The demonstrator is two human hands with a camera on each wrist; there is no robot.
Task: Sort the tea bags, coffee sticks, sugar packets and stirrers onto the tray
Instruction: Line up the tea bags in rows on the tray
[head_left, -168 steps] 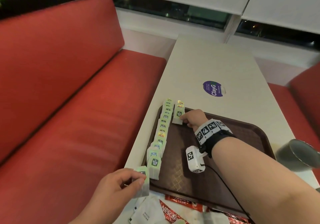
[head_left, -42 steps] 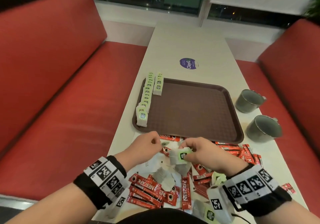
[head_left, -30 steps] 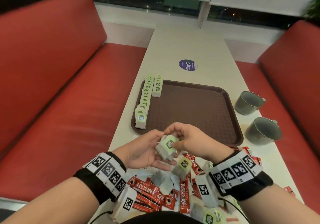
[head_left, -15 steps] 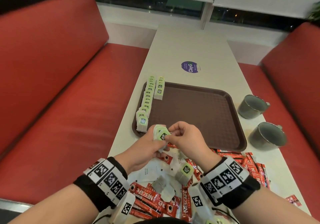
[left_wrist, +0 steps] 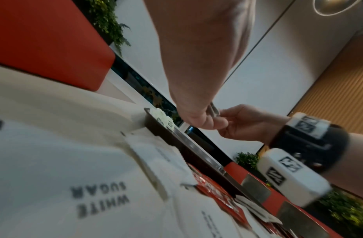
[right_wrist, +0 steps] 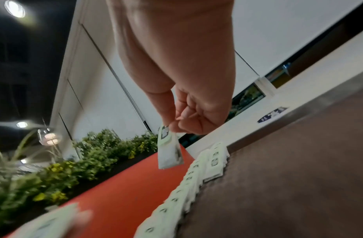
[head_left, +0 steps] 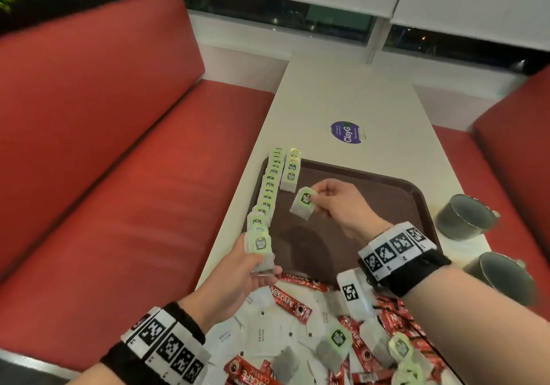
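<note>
Just short of the two-row line of green-tagged tea bags [head_left: 290, 173] on the brown plastic tray [head_left: 372, 206], a green-tagged paper tea bag [head_left: 304, 203] is pinched hanging from the right hand [head_left: 336, 203], while another green-tagged bag [head_left: 260, 247] is gripped by the left hand [head_left: 241, 277] at the long row's near end.

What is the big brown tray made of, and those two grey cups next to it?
The dark brown rectangular tray looks like hard plastic with a matt, finely textured floor and a smooth raised rim that catches light in the wrist views. The two grey cups beside it have thin walls and a dull sheen, so probably metal or enamel, though glazed ceramic is possible.
</note>
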